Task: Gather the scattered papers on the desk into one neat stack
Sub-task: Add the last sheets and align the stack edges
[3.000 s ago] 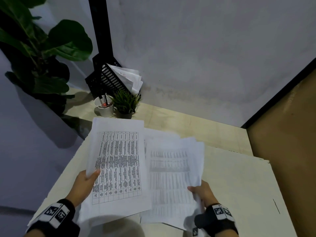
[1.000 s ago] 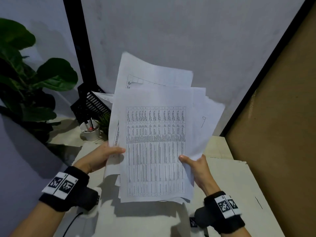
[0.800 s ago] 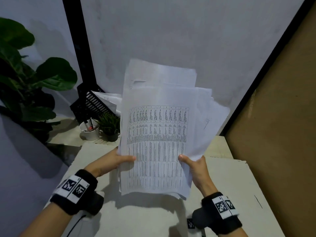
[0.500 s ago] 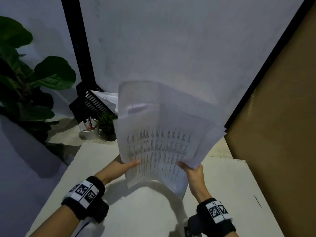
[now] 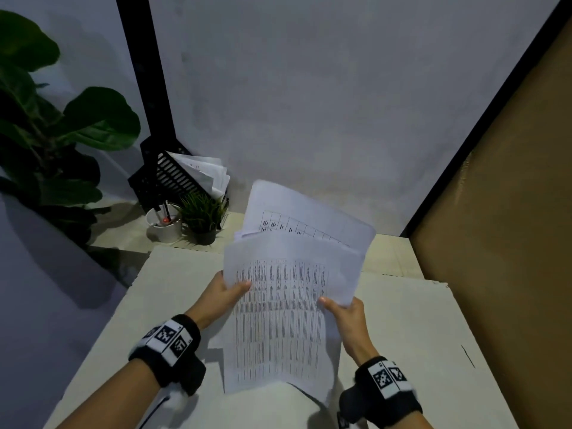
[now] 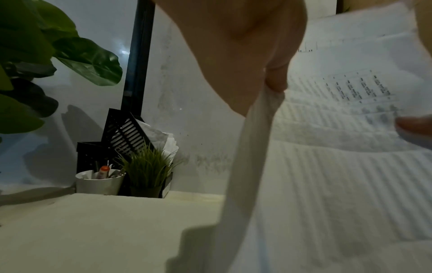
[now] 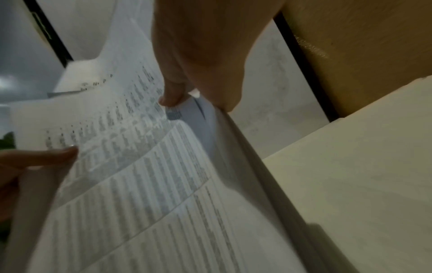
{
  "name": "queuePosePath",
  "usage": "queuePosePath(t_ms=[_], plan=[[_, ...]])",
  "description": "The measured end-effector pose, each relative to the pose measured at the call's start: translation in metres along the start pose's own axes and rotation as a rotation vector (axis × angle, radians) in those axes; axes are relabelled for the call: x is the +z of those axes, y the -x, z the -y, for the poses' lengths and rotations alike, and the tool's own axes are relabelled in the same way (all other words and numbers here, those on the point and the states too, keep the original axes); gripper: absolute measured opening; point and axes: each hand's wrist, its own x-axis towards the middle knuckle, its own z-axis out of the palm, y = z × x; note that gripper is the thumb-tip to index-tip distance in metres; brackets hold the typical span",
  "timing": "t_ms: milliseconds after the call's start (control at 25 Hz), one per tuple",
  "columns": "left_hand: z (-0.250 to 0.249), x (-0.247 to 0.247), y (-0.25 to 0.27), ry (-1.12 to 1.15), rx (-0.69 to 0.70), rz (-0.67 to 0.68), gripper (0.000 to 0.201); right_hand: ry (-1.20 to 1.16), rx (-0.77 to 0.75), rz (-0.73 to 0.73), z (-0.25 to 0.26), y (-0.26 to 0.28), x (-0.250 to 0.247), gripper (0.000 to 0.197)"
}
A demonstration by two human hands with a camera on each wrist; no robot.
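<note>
Bare table spreads right of the fingers; a cup and small plant stand beyond them. The left hand and right hand pinch the papers' side edges, thumbs on top, sheets fanned unevenly between them.

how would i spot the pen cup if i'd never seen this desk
Look to the desk's far left corner, below the black post. A black paper tray leans there; in front of it stand two small pots. The pen cup is the left one: white, holding pens, not grass.
</note>
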Motion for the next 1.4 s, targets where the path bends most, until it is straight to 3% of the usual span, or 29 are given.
queuePosePath(t_ms=[200, 240, 320, 400, 560, 720, 880, 1040, 1160, 1280, 1400], plan=[[-0.03, 0.017, 0.008, 0.107, 0.151, -0.205, 0.012, -0.117, -0.196, -0.037, 0.026, -0.006, 0.012, 0.017], [-0.03, 0.018, 0.009, 0.121, 0.18, -0.208, 0.023, -0.112, -0.218, -0.015, 0.028, -0.007, 0.014, 0.017], [-0.026, 0.022, 0.011, 0.129, 0.208, -0.182, 0.031, -0.103, -0.191, 0.035, 0.026, -0.008, 0.019, 0.022], [-0.019, 0.025, 0.012, 0.104, 0.179, -0.168, 0.021, -0.085, -0.146, 0.052, 0.019, -0.008, 0.021, 0.026], [-0.018, 0.026, 0.008, 0.122, 0.126, -0.262, 0.017, -0.083, -0.139, 0.019, 0.021, -0.01, 0.019, 0.024], [-0.031, 0.023, 0.008, 0.13, 0.198, -0.218, 0.029, -0.133, -0.167, 0.075, 0.029, -0.012, 0.015, 0.025], [-0.029, 0.018, 0.007, 0.08, 0.164, -0.152, 0.02, -0.112, -0.121, 0.116, 0.029, -0.017, 0.014, 0.029], [-0.008, 0.015, -0.006, 0.059, -0.017, -0.009, 0.045, -0.07, -0.076, 0.187, 0.027, -0.02, 0.013, 0.033], [0.012, 0.018, -0.014, -0.07, -0.173, -0.025, 0.039, -0.028, -0.024, 0.228, 0.029, -0.025, 0.009, 0.036], [0.007, 0.017, -0.011, -0.022, -0.097, -0.067, 0.022, 0.0, -0.039, 0.157, 0.037, -0.025, 0.007, 0.025], [-0.017, 0.01, -0.006, 0.11, 0.026, -0.16, 0.035, -0.039, -0.152, 0.189, 0.054, -0.022, 0.009, 0.025]])
